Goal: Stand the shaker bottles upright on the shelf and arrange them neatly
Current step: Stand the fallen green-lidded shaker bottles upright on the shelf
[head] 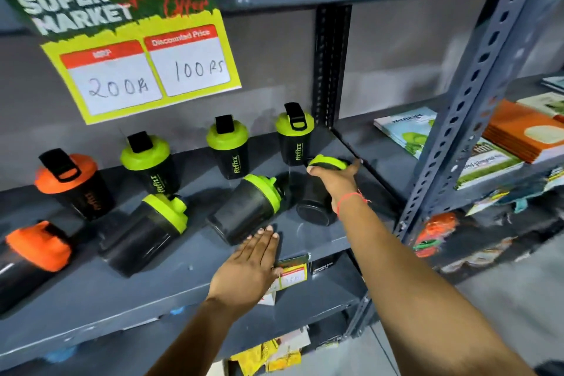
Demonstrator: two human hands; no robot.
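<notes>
Black shaker bottles with coloured lids sit on a grey metal shelf. At the back, three green-lidded bottles and an orange-lidded one stand upright. Two green-lidded bottles lie tipped in front, and an orange-lidded one lies at the far left. My right hand grips a green-lidded bottle at the right end, fingers over its lid. Flat and with its fingers apart, my left hand hovers just before the middle tipped bottle and holds nothing.
A yellow price sign hangs from the shelf above. A perforated upright post bounds the right side, with books stacked beyond it. Price tags hang at the shelf's front edge, and packets lie on the shelf below.
</notes>
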